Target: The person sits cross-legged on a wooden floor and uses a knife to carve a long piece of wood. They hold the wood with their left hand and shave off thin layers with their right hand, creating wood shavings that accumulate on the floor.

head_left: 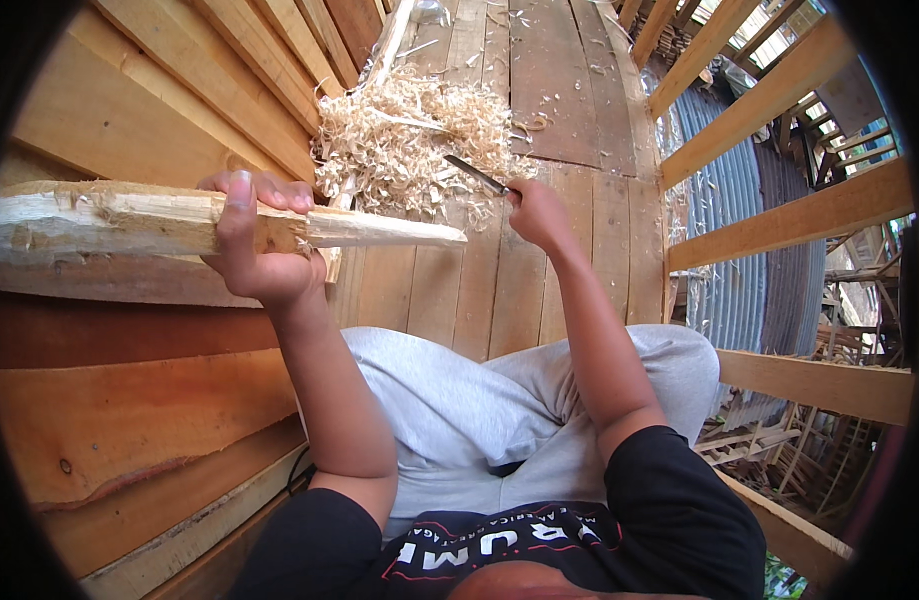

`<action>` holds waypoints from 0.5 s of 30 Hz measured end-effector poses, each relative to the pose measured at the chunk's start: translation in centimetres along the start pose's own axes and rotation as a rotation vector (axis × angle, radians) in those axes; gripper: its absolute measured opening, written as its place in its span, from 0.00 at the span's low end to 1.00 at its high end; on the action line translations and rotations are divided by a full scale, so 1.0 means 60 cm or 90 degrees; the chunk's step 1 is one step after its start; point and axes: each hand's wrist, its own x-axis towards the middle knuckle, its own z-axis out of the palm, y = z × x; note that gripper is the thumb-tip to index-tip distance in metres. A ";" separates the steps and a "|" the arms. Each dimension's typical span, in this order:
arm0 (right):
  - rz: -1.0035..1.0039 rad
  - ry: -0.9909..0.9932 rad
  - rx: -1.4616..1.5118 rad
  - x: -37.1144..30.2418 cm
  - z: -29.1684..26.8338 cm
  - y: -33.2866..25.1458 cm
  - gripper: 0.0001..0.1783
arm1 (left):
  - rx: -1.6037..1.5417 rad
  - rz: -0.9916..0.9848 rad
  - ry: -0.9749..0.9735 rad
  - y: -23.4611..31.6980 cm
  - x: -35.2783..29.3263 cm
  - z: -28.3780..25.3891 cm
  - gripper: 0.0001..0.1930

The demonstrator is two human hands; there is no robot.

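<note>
My left hand (255, 245) grips a long pale wooden stake (130, 220), held level across the left of the view. Its right end (400, 232) is whittled to a narrower, lighter tip pointing right. My right hand (538, 212) is closed around the handle of a knife (477, 175), whose dark blade angles up and left, a little above and to the right of the stake's tip. Blade and wood are apart. My knees in grey trousers (480, 400) are below both hands.
A heap of pale wood shavings (410, 140) lies on the plank floor (540, 90) just beyond the hands. Stacked wooden planks (130, 400) rise at the left. A wooden railing (780, 215) runs on the right, with corrugated metal sheeting (730, 200) beyond.
</note>
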 end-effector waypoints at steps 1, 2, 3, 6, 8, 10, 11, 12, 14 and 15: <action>-0.007 -0.027 0.016 0.004 -0.005 0.012 0.12 | -0.001 0.000 0.001 0.000 0.000 -0.001 0.09; -0.013 -0.053 0.031 0.007 -0.011 0.025 0.13 | -0.002 -0.004 0.000 0.000 -0.001 -0.001 0.09; -0.015 -0.084 0.024 0.008 -0.019 0.037 0.13 | -0.001 -0.006 -0.002 0.002 -0.001 -0.001 0.09; -0.008 -0.202 -0.009 0.008 -0.047 0.063 0.12 | 0.000 -0.007 -0.019 0.007 -0.001 -0.004 0.09; -0.018 -0.275 -0.071 0.011 -0.045 0.080 0.13 | 0.001 -0.006 -0.030 0.008 0.000 -0.005 0.09; -0.004 -0.281 -0.103 0.012 -0.031 0.092 0.13 | 0.002 -0.006 -0.035 0.007 0.002 -0.005 0.09; 0.014 -0.251 -0.104 0.011 -0.023 0.091 0.13 | 0.001 -0.010 -0.032 0.007 0.003 -0.006 0.09; 0.032 -0.221 -0.105 0.010 -0.018 0.090 0.13 | -0.001 -0.013 -0.028 0.006 0.003 -0.006 0.09; 0.095 -0.075 -0.070 0.015 -0.011 0.084 0.13 | -0.003 -0.019 -0.022 0.006 0.003 -0.006 0.09; 0.126 -0.003 -0.053 0.018 -0.011 0.080 0.13 | -0.003 -0.021 -0.020 0.006 0.002 -0.004 0.09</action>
